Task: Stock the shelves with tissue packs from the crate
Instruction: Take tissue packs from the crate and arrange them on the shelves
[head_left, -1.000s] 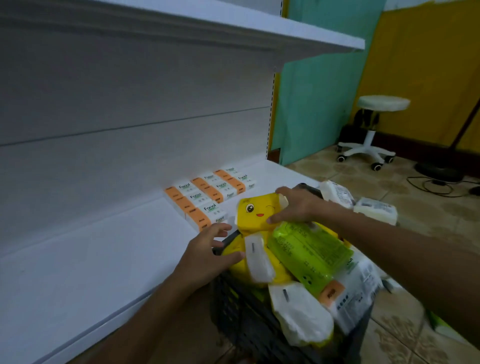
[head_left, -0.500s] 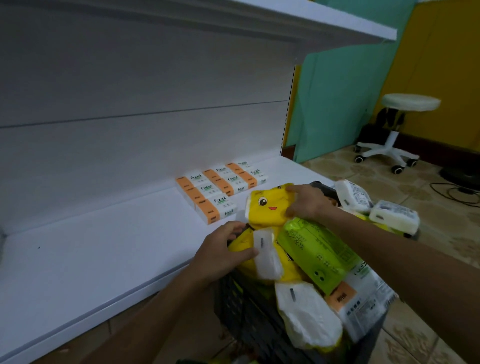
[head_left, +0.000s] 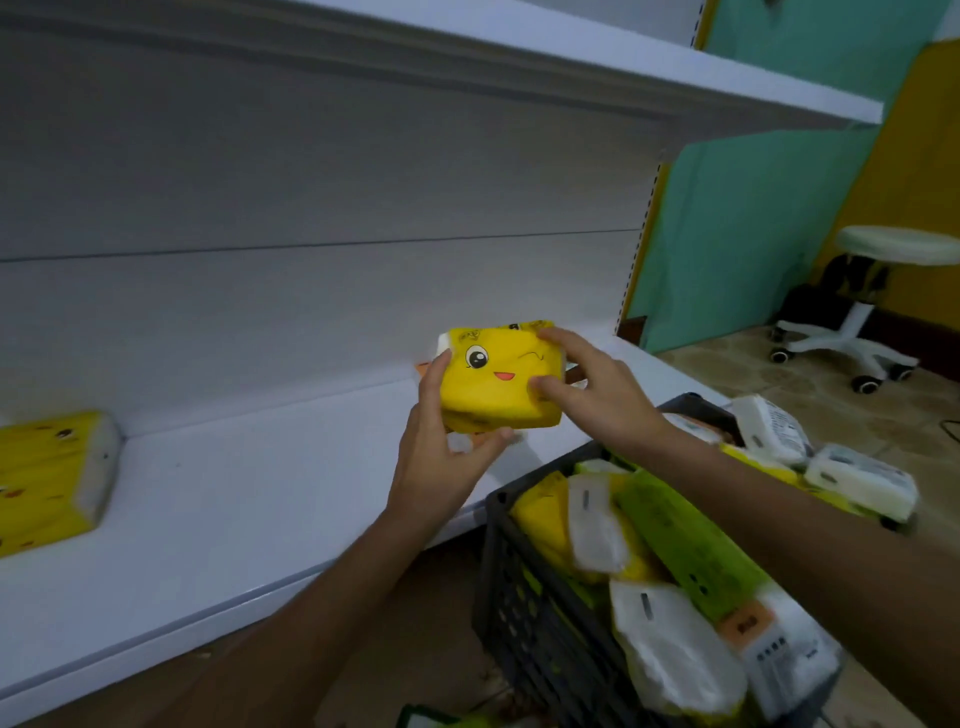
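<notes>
Above the white shelf (head_left: 234, 499), the yellow tissue pack (head_left: 488, 387) sits pinched between left grip (head_left: 436, 462) and right grip (head_left: 602, 400).

I'm looking at a small shop: white display shelving (head_left: 260, 467) with a slotted upright (head_left: 638, 244), a dark crate (head_left: 519, 597) heaped with wrapped tissue packs (head_left: 685, 545), tiled floor (head_left: 753, 374) beyond

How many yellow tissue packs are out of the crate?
2. One, the cartoon-face pack, is held between left hand and right hand over the shelf; the other yellow pack lies on the shelf's far left. More may be hidden.
</notes>
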